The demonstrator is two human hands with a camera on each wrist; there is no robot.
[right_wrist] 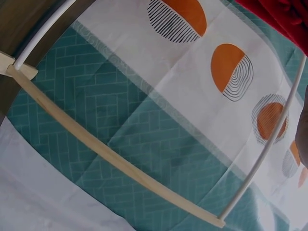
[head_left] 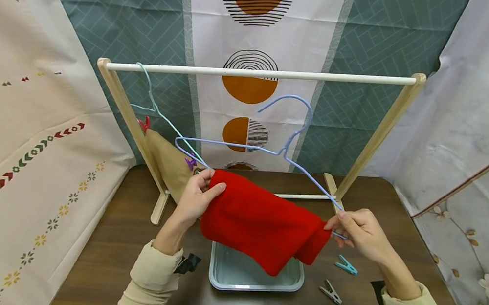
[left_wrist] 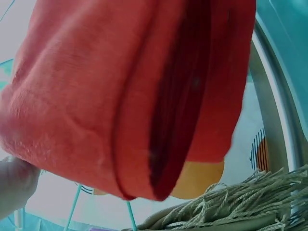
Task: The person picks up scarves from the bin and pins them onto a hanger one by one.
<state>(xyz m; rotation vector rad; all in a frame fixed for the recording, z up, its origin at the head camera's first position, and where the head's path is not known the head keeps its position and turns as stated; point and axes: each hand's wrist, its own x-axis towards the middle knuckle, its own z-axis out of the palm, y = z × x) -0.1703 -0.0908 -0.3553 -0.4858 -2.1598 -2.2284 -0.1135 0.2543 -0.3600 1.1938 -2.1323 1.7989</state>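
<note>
My left hand (head_left: 196, 194) pinches the upper left corner of a folded red cloth (head_left: 256, 212). With my right hand (head_left: 362, 232) I grip a lavender-blue hanger (head_left: 286, 149) at its right end, fingertips also at the cloth's right edge. The hanger's hook points up and its lower bar runs out of sight at the cloth, showing again by the right hand. Seen from the left wrist, the red cloth (left_wrist: 82, 96) hangs in folds with a dark gap between layers; the left hand's edge (left_wrist: 17, 185) is below it. Only a sliver of right hand (right_wrist: 302, 132) shows in the right wrist view.
A rack with a white rail (head_left: 344, 77) stands behind. From its left end hangs a mint hanger (head_left: 151, 87) with a fringed beige cloth (head_left: 162, 159), near red and purple clips. Below are a grey basin (head_left: 253, 288), a teal clothespin (head_left: 346, 264) and a grey clothespin (head_left: 330, 292).
</note>
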